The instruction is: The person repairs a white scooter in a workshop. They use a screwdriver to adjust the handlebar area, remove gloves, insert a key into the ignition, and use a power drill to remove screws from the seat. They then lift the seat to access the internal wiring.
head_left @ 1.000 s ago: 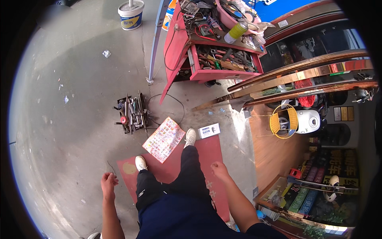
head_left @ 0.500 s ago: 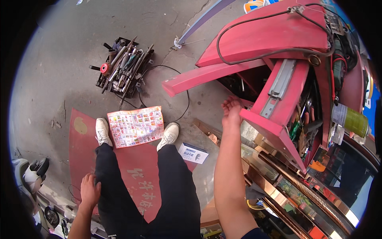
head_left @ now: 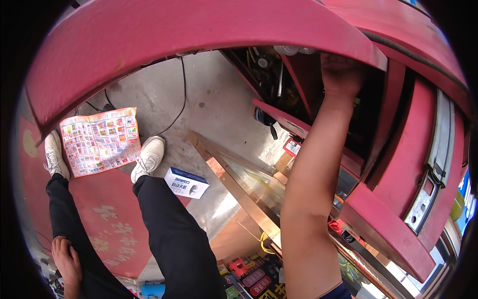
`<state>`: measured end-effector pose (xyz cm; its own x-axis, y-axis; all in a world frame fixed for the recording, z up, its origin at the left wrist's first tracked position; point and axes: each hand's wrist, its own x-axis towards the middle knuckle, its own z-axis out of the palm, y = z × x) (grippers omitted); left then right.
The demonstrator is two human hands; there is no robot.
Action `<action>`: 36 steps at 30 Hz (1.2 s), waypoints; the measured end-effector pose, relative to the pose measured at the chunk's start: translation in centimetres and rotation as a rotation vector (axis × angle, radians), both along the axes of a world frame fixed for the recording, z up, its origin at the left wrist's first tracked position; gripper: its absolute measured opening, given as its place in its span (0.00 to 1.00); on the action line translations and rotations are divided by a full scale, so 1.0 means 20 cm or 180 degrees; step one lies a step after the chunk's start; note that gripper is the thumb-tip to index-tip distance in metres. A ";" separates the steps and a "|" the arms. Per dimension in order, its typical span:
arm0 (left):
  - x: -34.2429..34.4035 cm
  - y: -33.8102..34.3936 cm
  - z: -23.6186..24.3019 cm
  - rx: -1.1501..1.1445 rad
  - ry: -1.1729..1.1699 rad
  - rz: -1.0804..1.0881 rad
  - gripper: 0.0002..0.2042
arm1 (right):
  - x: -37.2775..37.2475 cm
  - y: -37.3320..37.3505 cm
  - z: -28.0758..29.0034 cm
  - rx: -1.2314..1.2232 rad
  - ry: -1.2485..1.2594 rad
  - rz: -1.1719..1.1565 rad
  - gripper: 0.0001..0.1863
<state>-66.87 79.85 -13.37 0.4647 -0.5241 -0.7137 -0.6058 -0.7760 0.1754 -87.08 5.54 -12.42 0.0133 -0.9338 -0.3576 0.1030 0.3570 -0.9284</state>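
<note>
My right hand [head_left: 342, 74] reaches into an open compartment of a red cabinet [head_left: 209, 25], under the edge of its large curved top panel. The fingers are hidden beneath that panel, so whether they grip anything does not show. Near the hand are a narrow red divider [head_left: 298, 82] and the dark inside of the compartment, with a clear plastic item [head_left: 291, 50] just left of the fingers. My left hand [head_left: 66, 259] rests on my left thigh, fingers apart and nothing in them. To the right, a red drawer [head_left: 393, 219] carries a metal slide rail [head_left: 432, 169].
A printed colour leaflet [head_left: 102, 142] lies between my shoes, over a red board [head_left: 109, 214]. Beside it sit a white and blue box [head_left: 186, 183] and a black cable [head_left: 184, 89]. Wooden strips [head_left: 234, 184] and a glass-topped case run below my right arm.
My view has swung right and closer to the red cabinet. My right hand has gone from beside the drawer front into the compartment. My left hand stays on my thigh.
</note>
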 end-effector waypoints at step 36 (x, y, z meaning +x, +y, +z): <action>0.08 -0.37 0.03 0.0072 0.0019 -0.0233 0.02 | 0.01 -0.22 -0.01 -0.0348 -0.0215 -0.0035 0.18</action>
<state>-65.37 72.50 -12.69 0.4215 -0.5401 -0.7284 -0.6600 -0.7336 0.1620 -86.95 1.19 -12.54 0.0234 -0.9673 -0.2524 0.1701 0.2527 -0.9525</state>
